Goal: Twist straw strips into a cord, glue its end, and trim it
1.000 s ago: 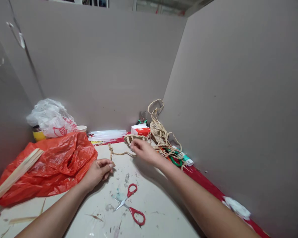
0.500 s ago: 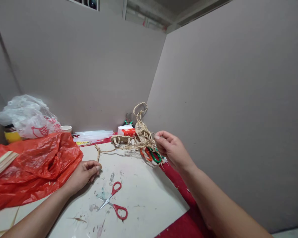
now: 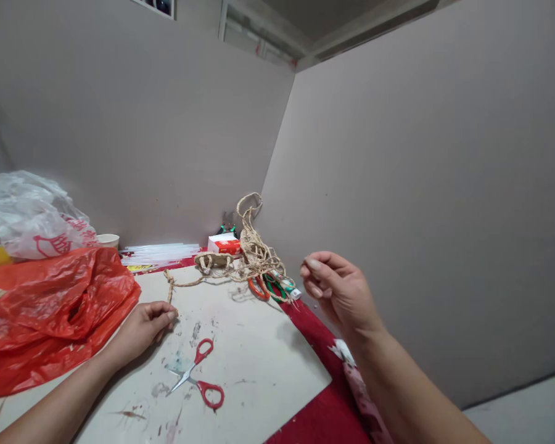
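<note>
My left hand (image 3: 148, 324) rests on the white board (image 3: 259, 382) with its fingers pinched on the end of a braided straw cord (image 3: 188, 284). That cord runs right to a tangled pile of cord (image 3: 258, 250) at the board's back edge. My right hand (image 3: 340, 287) is raised to the right of the pile, thumb and fingers pressed together; anything between them is too small to make out. Scissors with red handles (image 3: 210, 394) lie with blades spread on the board, right of my left hand.
A red plastic bag (image 3: 60, 308) and a clear bag (image 3: 37, 216) lie at the left. Along the back are a white cup (image 3: 108, 240), clear sticks (image 3: 161, 251), a red and white box (image 3: 224, 245) and pliers (image 3: 227, 227). Grey walls rise behind and at the right.
My right hand has moved right, away from the cord pile. The whole view has shifted slightly, so things on the board appear further left. My left hand keeps its pinch.
</note>
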The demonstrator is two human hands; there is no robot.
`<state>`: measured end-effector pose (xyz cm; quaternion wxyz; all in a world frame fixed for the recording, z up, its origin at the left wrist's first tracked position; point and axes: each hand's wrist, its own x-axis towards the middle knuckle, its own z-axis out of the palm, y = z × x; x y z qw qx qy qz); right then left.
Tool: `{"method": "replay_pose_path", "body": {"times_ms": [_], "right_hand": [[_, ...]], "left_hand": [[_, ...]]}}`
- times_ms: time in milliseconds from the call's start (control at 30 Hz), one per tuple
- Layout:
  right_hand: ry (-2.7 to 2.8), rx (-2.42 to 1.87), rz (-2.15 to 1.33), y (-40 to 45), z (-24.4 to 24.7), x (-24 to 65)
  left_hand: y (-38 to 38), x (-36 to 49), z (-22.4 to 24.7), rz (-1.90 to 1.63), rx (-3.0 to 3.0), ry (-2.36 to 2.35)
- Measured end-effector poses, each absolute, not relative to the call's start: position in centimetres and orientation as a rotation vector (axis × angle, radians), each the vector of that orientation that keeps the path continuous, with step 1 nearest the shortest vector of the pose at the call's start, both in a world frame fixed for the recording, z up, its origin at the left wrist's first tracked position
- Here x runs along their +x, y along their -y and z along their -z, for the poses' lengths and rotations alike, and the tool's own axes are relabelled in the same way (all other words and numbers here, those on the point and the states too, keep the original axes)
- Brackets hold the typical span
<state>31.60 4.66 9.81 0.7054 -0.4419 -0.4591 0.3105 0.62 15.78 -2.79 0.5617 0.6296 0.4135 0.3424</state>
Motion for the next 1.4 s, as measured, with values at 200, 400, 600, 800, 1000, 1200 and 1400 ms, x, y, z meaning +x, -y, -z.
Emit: {"method": "replay_pose_path", "body": {"times_ms": [200,400,600,800,1000,1200,1400], "right_hand": [[1.648,-1.229,-0.820,-5.1,-9.5,26.5],[2.536,-1.254,-0.688,-9.1,-6.8,19.6],[2.774,-1.202,-0.429,-12.7,-5.7,16.6],[2.766,-1.276,-0.335,-13.7,-5.8,16.8],[2.779,-1.356,-0.163,-13.1,-5.6,16.1],[2.679,-1.258,-0.334,-13.1,-4.5,17.0],[2.465,-1.323,-0.445,-12.9,-3.5,18.5]], "left_hand": [[-15.5,0.8,2.4,-0.864,1.321,-0.932],[-15.6,0.7,1.8,-0.938,1.127,-0.850],[-15.5,0.9,1.9,-0.945,1.070,-0.774],[-14.9,1.5,1.9,-0.875,1.137,-0.852],[-14.5,1.9,1.5,-0.968,1.172,-0.956],[-14.9,1.7,1.9,-1.008,1.317,-1.015],[-15.0,1.6,2.3,-0.976,1.457,-1.058]]}}
